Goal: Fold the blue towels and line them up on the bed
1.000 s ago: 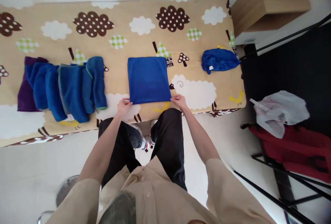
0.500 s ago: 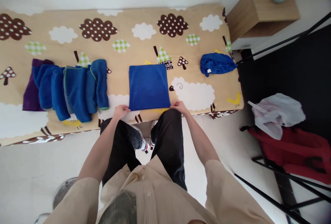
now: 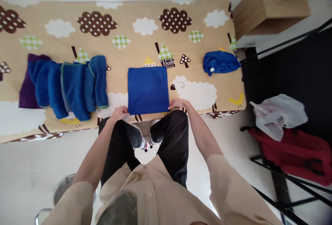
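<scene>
A square blue towel (image 3: pixel 148 90) lies flat and smooth on the patterned bed sheet, right in front of my knees. At its near left corner, my left hand (image 3: pixel 120 113) pinches the edge between thumb and fingers. My right hand (image 3: pixel 178 104) is closed on the near right corner, fingers pointing inward. To the left lies a row of overlapping folded blue towels (image 3: pixel 75 88), with a purple towel (image 3: pixel 27 93) at its far left end. A crumpled blue towel (image 3: pixel 221 62) with a small white tag sits to the right.
The bed sheet (image 3: pixel 145 48) carries printed clouds, trees and sheep. A wooden cabinet (image 3: pixel 249 10) stands by the bed's right end. Right of the bed are a white plastic bag (image 3: pixel 282 112), a red bag (image 3: pixel 293 152) and black metal bars. A round stool (image 3: pixel 63 187) is at lower left.
The flat blue towel has slid a little toward me across the sheet, with both hands at its near corners. The camera view has shifted slightly.
</scene>
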`<state>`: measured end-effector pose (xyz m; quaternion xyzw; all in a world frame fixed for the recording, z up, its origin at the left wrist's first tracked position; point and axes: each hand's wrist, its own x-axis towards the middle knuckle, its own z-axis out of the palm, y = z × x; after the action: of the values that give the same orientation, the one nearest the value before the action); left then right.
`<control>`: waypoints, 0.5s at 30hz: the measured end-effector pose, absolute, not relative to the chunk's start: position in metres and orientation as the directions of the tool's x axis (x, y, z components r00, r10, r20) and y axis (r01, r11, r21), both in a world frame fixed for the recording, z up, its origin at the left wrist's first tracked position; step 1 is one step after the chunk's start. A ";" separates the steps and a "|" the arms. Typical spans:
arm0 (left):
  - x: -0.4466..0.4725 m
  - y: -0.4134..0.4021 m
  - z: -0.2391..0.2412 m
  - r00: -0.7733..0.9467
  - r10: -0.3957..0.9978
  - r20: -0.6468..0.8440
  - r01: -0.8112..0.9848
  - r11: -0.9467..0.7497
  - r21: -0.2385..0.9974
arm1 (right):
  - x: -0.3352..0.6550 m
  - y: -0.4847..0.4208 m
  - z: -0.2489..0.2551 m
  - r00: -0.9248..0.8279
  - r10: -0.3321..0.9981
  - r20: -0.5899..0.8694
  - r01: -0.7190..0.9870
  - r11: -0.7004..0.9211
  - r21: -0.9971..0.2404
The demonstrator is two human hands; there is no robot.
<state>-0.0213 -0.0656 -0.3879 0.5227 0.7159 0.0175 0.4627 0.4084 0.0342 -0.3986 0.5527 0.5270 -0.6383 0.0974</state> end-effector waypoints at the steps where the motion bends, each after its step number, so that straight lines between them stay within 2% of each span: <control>1: -0.017 -0.072 -0.387 -0.053 0.803 -0.593 0.745 0.427 0.512 | 0.407 0.043 -0.401 -0.353 0.446 -0.823 0.738 -0.408 -0.537; 5: 0.027 -0.102 -0.375 -0.170 0.954 -0.248 0.822 0.276 0.498 | 0.407 0.084 -0.411 -0.323 0.501 -0.803 0.782 -0.338 -0.525; 6: 0.046 -0.106 -0.372 -0.137 0.964 -0.228 0.821 0.239 0.518 | 0.407 0.096 -0.414 -0.327 0.537 -0.778 0.767 -0.331 -0.550; 9: 0.116 -0.105 -0.368 0.127 0.944 -0.305 0.736 0.116 0.666 | 0.403 0.133 -0.423 -0.303 0.670 -0.678 0.686 -0.340 -0.643; 11: 0.166 -0.092 -0.374 0.231 0.925 -0.301 0.663 0.077 0.745 | 0.395 0.156 -0.429 -0.246 0.778 -0.578 0.627 -0.327 -0.707; 15: 0.241 -0.053 -0.400 0.220 0.939 -0.265 0.668 0.053 0.742 | 0.378 0.198 -0.442 -0.100 0.934 -0.342 0.575 -0.226 -0.786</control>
<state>0.2410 -0.0534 -0.3996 0.6676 0.6018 0.1667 0.4054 0.3783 0.1985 -0.4423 0.6405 0.5890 -0.4506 -0.1994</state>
